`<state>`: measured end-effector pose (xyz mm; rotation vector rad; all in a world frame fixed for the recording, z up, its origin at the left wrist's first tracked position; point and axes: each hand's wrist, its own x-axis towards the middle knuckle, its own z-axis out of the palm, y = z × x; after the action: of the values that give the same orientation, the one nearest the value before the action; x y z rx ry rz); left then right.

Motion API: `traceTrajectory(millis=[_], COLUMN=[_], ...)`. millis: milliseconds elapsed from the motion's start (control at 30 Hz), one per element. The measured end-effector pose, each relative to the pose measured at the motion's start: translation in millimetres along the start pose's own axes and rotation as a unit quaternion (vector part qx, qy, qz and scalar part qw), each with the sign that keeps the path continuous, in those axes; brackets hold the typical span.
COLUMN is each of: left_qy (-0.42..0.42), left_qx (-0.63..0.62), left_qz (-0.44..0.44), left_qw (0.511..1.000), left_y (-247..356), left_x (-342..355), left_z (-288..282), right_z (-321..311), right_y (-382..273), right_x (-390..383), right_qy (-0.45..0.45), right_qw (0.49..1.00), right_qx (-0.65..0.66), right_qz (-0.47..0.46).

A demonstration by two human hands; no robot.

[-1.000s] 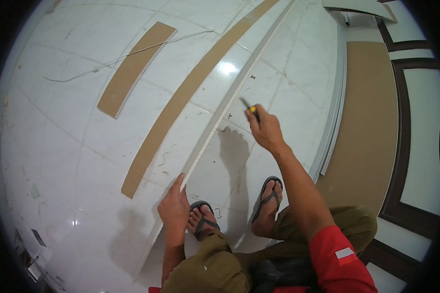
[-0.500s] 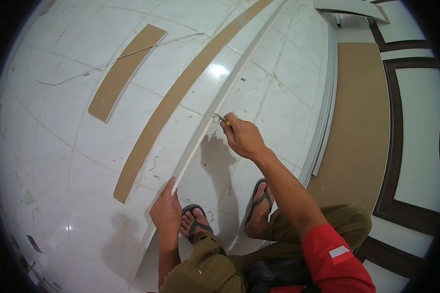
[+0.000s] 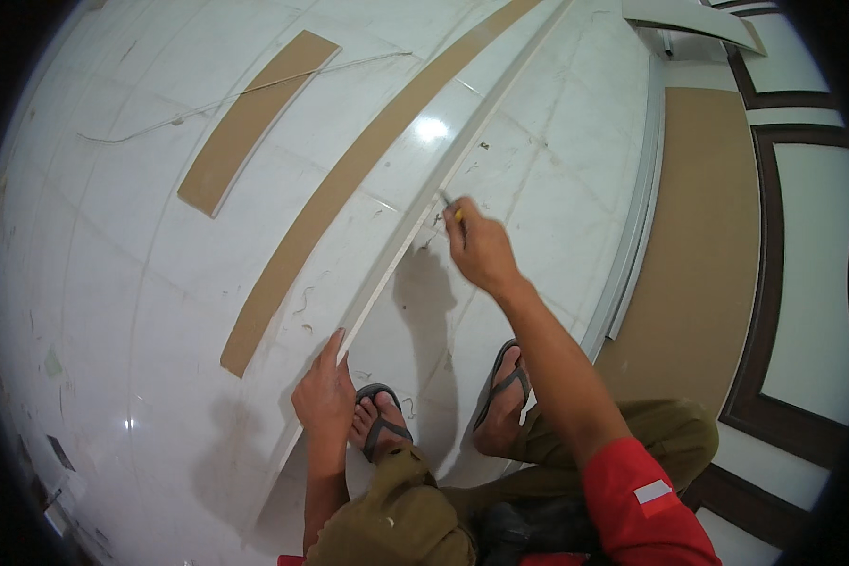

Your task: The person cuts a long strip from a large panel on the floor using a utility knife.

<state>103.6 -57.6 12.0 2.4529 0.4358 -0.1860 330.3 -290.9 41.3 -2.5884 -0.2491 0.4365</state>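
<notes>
A long, narrow strip of plasterboard (image 3: 375, 280) stands on edge, slanting from near my left knee toward the far side. My left hand (image 3: 324, 391) is closed on its near part, thumb and fingers on either side of the edge. In my right hand (image 3: 481, 247) is a utility knife (image 3: 457, 215) with a yellow part on its handle. Its blade points at the board's upper edge, farther along than my left hand, and seems to touch it. My fingers hide most of the handle.
Left of the board lie a long brown strip (image 3: 321, 212) and a shorter brown piece (image 3: 259, 123), with a thin cord (image 3: 198, 110) across it. Scraps dot the tiled floor. Grey metal profiles (image 3: 639, 208) and a wide brown sheet (image 3: 693, 255) lie right, beside dark-framed panels (image 3: 769, 283).
My right hand and the knife have moved a little farther along the board's edge, away from me. My left hand keeps its hold. The whole view has shifted slightly.
</notes>
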Motion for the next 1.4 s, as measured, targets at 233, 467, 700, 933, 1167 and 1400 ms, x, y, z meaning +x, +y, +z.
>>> traceTrajectory(millis=[233,467,700,933,1167,1400], left_qy=[-0.018,-0.029,-0.024,-0.002,-0.023,-0.014], left_qx=[0.001,0.0,-0.005,-0.025,-0.019,-0.031], left_qz=[-0.02,-0.028,-0.03,-0.003,-0.025,-0.029], left_qw=[1.0,0.999,0.999,1.0,0.999,0.999], left_y=[-0.1,5.1,0.5,0.9,3.0,3.0], left_x=[2.4,2.8,2.2,2.2,2.2,2.9], left_z=[-6.8,0.0,-10.1,-2.8,-5.4,-6.1], right_z=[38.0,13.4,39.3,5.0,61.5,40.8], right_y=[-19.5,-0.6,-25.1,7.0,-24.5,-43.5], right_x=[-48.3,-2.8,-58.3,11.0,-75.1,-51.6], right_qy=[-0.084,0.059,-0.095,0.056,-0.068,-0.047], right_qw=[0.995,0.998,0.994,0.997,0.992,0.998], right_qx=[0.0,0.024,0.006,0.01,-0.012,0.034], right_qz=[-0.06,0.009,-0.06,0.054,-0.102,0.019])
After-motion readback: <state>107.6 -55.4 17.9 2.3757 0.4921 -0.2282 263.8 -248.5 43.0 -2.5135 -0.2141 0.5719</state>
